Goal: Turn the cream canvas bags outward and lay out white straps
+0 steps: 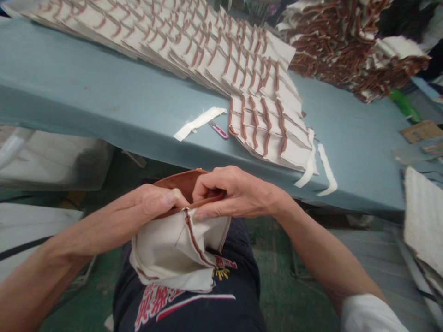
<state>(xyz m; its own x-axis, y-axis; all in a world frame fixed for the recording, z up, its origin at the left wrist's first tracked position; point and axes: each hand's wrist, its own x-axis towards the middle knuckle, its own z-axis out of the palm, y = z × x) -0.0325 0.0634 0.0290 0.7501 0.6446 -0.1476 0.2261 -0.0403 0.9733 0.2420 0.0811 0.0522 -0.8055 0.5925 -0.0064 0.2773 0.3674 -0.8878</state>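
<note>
A sewn fabric pouch (162, 249), off-white outside with brown seams and a brown inner side, hangs in front of my body below the table edge. My left hand (152, 200) grips its upper rim from the left, fingers curled over the brown cloth. On the right, my right hand (228, 189) pinches the same rim, thumb on the pale outside and fingers bent inside the opening. The two hands are close together beside the brown middle seam. Some fingertips are hidden in the folds.
Rows of overlapping off-white pieces with brown seams (256, 124) cover the blue table (114, 106). Near them lie small pink-handled thread snips (219, 130) and pale fabric strips (327, 170). A tall brown and white fabric pile (332, 41) stands at the back right.
</note>
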